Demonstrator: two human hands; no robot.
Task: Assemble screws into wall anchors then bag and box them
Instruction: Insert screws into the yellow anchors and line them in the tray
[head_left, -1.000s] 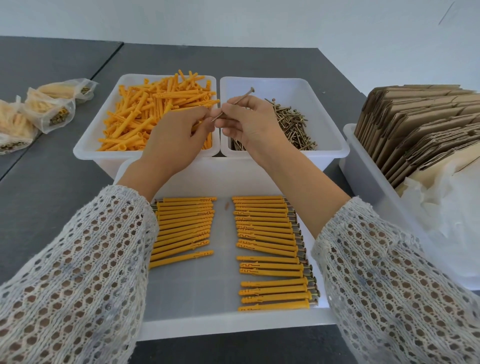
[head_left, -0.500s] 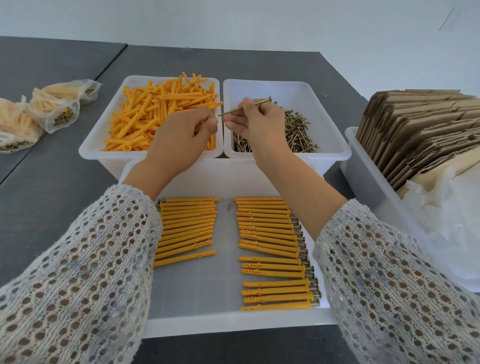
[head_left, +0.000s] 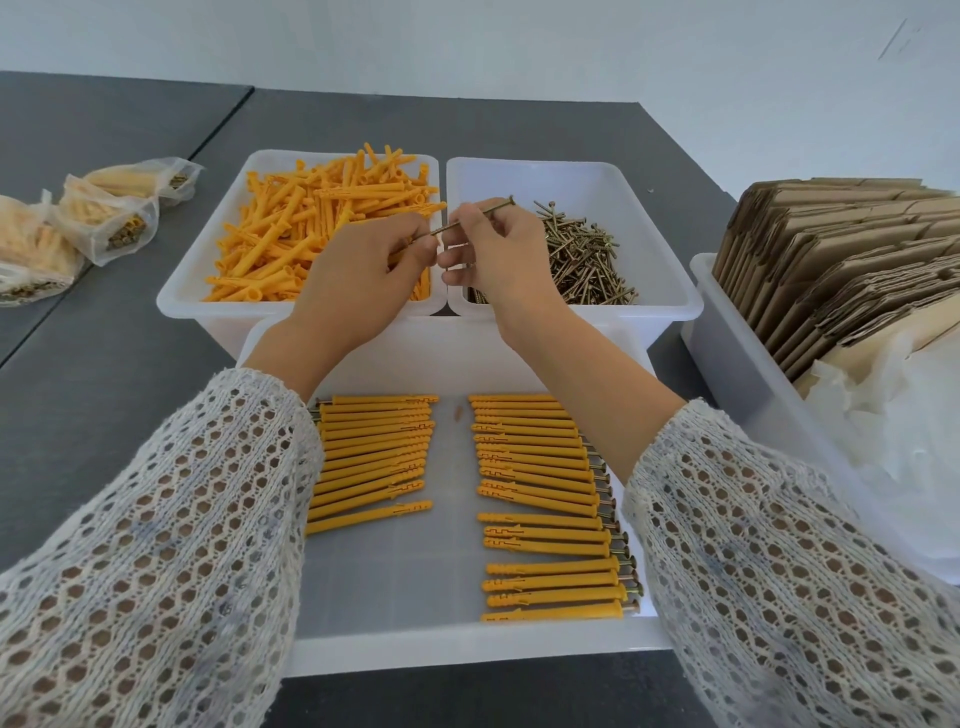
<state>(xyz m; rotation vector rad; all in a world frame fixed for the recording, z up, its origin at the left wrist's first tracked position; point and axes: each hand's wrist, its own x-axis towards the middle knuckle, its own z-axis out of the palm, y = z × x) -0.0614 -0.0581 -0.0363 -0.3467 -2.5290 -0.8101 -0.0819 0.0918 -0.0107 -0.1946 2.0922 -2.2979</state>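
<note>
Over bins at 12 o'clock: right hand (head_left: 498, 254) pinching screw (head_left: 475, 217), left hand (head_left: 358, 275) curled, contents hidden.

Head-worn view, forward and downward.

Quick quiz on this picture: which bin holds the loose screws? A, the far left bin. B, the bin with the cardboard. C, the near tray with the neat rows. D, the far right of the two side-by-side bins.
D: the loose screws lie piled in the right-hand bin, beside the bin of orange anchors.
</note>
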